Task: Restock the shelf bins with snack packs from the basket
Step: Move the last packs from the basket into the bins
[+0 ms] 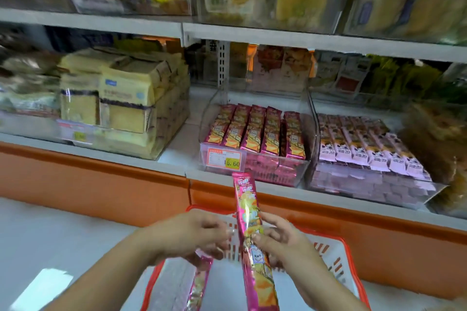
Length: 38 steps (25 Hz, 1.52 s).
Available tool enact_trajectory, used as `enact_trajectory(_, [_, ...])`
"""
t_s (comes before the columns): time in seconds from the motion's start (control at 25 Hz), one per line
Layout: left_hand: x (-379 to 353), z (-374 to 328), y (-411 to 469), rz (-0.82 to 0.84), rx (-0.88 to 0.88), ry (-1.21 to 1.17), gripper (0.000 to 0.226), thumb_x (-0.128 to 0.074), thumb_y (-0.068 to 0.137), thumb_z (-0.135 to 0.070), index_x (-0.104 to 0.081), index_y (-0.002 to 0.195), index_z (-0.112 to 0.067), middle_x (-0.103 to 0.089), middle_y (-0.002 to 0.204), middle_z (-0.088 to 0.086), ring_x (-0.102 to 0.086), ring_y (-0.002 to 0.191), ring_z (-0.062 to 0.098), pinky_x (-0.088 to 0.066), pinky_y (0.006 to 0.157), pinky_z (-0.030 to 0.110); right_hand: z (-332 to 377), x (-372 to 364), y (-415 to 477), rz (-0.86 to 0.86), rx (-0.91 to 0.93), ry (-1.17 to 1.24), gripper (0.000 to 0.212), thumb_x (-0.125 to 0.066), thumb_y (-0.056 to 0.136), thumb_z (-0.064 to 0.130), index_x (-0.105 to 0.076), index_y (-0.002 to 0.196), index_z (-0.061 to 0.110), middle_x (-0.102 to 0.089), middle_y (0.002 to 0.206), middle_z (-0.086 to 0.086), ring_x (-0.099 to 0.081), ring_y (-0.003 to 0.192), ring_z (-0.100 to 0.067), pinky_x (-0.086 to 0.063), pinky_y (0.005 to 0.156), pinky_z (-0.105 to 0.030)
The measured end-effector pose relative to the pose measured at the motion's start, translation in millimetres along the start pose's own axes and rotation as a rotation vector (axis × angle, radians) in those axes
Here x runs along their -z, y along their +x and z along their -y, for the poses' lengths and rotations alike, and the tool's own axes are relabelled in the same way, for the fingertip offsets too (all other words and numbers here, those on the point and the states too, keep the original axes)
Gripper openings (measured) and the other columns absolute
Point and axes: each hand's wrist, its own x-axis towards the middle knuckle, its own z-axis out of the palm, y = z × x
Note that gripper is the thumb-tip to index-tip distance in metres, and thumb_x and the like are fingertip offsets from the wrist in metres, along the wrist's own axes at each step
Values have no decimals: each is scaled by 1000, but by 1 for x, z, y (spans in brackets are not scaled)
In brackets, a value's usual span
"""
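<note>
**Both hands curled round pink packs above the basket**

The shelf [113, 159] is running across the whole wall, its white boards sitting on a glossy orange base, and the pale floor [38, 235] is spreading out to the left below it. On the lower board a block of yellow cakes [121, 108] in clear wrap is standing at the left. Just beside it to the right a clear plastic bin [213, 108] is holding rows of shiny pink packets [255, 131], packed side by side. Touching that bin on the right, a second bin [379, 192] is carrying lilac packets [366, 144] laid the same way. Higher bins are showing only as blur.

Below the shelf edge the basket [151, 285] is sitting under the hands, its rim red and its wall a white plastic lattice.

The right hand [285, 240] is gripping a long, narrow foil pack [246, 199] near its middle, thumb across the front and fingers curled behind. The pack is standing almost upright, its top reaching just below the pink bin's front. The left hand [187, 232] is hovering close beside it, fingers bent inward, their tips almost touching the pack. A second pack [199, 283] is trailing down out of that left grip into the basket.

A small orange-and-white price tag [223, 160] is sticking to the pink bin's front.
</note>
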Motion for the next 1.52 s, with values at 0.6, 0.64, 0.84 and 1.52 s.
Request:
enact_trajectory(0.6, [78,-47,50,-898,-479,19,47,-41,99,-18,-34,143,-33,-37,138,-10,-52,100,-7,-38,80,14,166,-30,198,-497,373,-324,44,-67,87,32,-56,125,12,-65,113,-3,-63,101,-22,-47,80,-27])
enact_trajectory(0.64, [82,-43,50,-850,-450,6,49,-41,100,-20,-32,146,-35,-36,142,-14,-50,109,-6,-38,86,14,164,-39,205,-475,359,-399,42,-65,89,33,-56,123,11,-65,112,-5,-62,102,-23,-44,78,-26])
enact_trajectory(0.84, [77,-40,53,-655,-493,-103,49,-43,100,-16,-36,139,-45,-48,122,-38,-45,100,-30,-38,89,4,148,-57,207,-413,369,-685,50,-54,94,41,-52,132,8,-62,125,-8,-58,111,-24,-41,84,-26])
enact_trajectory(1.52, [-58,203,119,-240,531,316,41,-52,95,-21,-49,133,-8,-56,131,9,-54,120,26,-45,99,30,-189,11,72,-248,-558,-202,21,-45,99,18,-56,116,14,-61,96,-10,-58,70,-23,-45,62,-31])
